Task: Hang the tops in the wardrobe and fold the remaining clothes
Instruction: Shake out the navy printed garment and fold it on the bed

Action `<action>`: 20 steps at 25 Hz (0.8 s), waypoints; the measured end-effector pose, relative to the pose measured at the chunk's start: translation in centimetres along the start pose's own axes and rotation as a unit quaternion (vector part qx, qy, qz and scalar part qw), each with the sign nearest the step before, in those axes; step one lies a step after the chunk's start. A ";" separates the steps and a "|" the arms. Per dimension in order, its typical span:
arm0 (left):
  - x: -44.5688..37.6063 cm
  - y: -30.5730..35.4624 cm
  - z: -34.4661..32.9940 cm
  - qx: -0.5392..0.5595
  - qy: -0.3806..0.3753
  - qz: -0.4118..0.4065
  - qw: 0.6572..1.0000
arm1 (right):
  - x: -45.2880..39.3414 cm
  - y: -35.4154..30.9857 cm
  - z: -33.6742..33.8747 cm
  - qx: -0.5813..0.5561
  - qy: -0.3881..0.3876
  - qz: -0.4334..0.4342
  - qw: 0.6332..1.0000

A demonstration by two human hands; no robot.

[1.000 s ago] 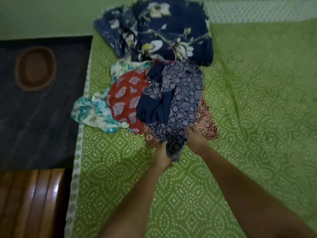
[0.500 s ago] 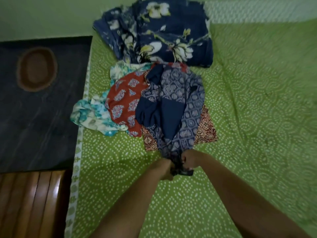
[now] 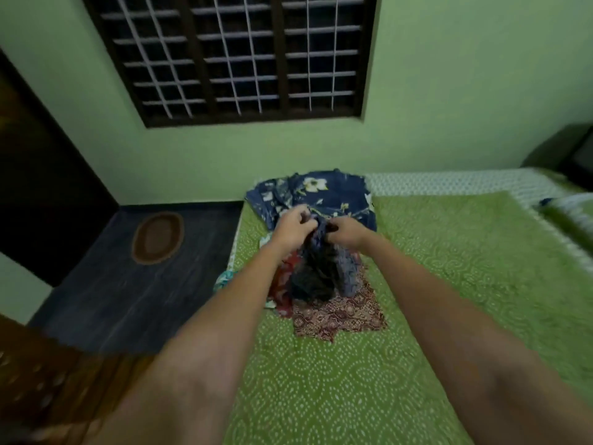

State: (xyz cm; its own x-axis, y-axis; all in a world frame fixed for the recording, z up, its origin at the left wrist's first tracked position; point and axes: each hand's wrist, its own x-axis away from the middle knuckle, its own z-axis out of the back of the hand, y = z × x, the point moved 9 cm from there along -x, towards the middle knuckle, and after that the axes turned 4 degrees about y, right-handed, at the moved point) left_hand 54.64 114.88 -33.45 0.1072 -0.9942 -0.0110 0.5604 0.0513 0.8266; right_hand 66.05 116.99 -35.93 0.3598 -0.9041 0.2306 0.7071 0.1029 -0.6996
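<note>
Head view: left hand (image 3: 293, 231) and right hand (image 3: 348, 234) pinch the blue patterned garment (image 3: 324, 268) by its top. Held high, it hangs open above the pile near the bed (image 3: 449, 284)'s left edge, probably for sorting.

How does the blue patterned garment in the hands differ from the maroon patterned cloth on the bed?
The blue patterned garment is lifted and hangs bunched from the left hand and right hand; the maroon patterned cloth lies flat on the green bedsheet. The garment is blue-grey, the cloth dark red. No hand touches the cloth. Both carry small printed motifs.
</note>
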 end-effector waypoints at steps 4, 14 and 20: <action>3.8 12.4 11.7 0.195 0.084 -0.035 0.977 | 6.0 -15.0 9.8 -0.069 0.084 0.072 0.991; 8.9 6.8 14.2 -0.009 0.019 0.045 0.999 | 20.1 -27.1 21.0 -0.516 0.179 0.140 0.826; 7.9 8.9 16.2 0.149 0.021 0.062 0.987 | 19.4 -20.1 18.0 -0.317 0.285 0.040 0.904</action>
State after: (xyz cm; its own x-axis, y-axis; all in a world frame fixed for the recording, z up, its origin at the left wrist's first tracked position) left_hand 47.20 105.95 -17.08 0.1970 -0.9770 0.0816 0.2752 0.1350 0.9519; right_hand 69.79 104.88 -5.27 -0.1060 -0.9896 -0.0974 0.1371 0.0825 -0.9871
